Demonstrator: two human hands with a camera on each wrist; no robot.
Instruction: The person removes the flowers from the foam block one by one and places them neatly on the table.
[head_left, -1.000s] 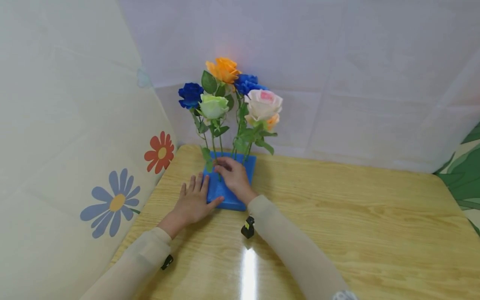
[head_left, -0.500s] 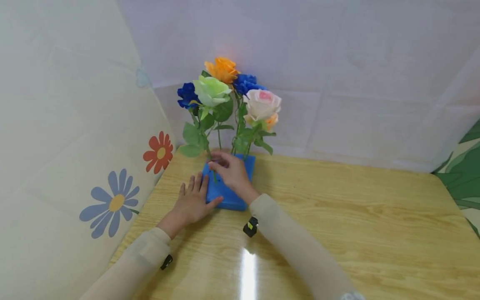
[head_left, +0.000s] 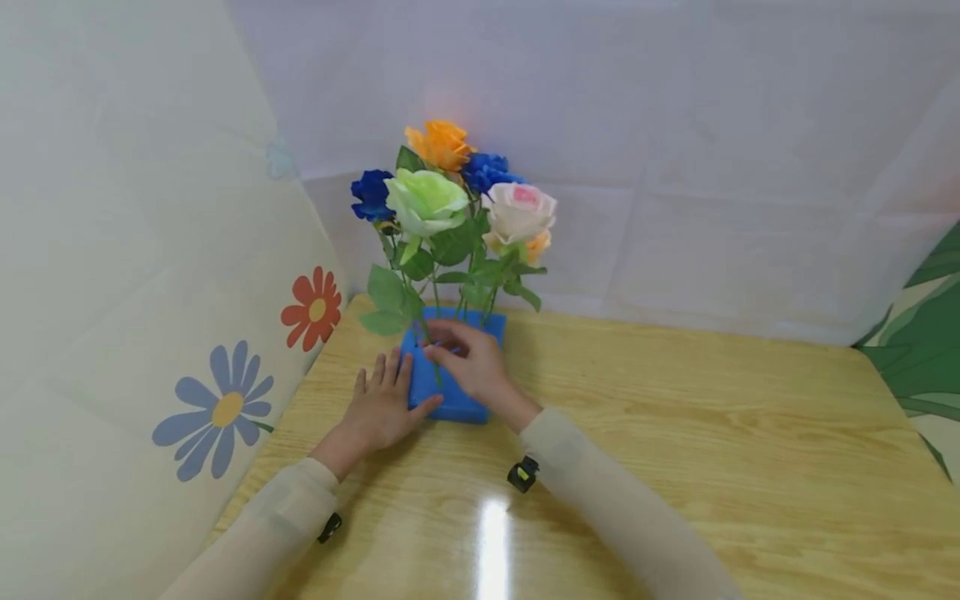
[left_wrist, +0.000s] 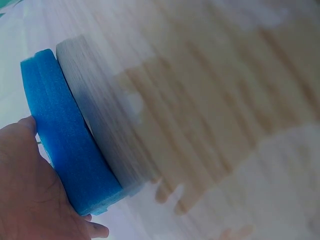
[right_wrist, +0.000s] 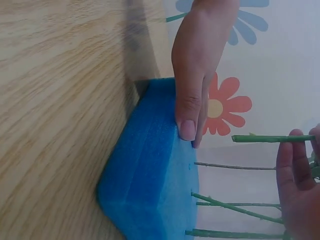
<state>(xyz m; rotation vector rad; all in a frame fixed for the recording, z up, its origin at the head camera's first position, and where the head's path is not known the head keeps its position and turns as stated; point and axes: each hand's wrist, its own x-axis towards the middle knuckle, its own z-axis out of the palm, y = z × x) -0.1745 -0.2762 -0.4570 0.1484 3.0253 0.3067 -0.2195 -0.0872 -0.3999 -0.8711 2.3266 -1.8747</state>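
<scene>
My right hand [head_left: 480,362] pinches the stem of a pale green rose [head_left: 426,202]. In the right wrist view, the cut end of that stem [right_wrist: 257,139] hangs free, apart from the blue foam block [right_wrist: 135,172]. Flat on the block's left front part, my left hand [head_left: 378,414] rests with straight, spread fingers and the thumb along the near edge. Other roses stand in the block: dark blue [head_left: 372,195] at left, orange [head_left: 441,146] at the back, another blue [head_left: 489,172], and pale pink [head_left: 521,212] at right. The right hand hides part of the block's top.
The block stands on a wooden table [head_left: 675,425], close to a pale back cloth [head_left: 712,167]. A side cloth with printed flowers [head_left: 225,410] borders the left edge. Bare wood stretches to the right of the block.
The green rose has risen, then come slightly down and nearer; its stem end has shifted toward the block's front. My right hand moved with it, while the left stayed in place.
</scene>
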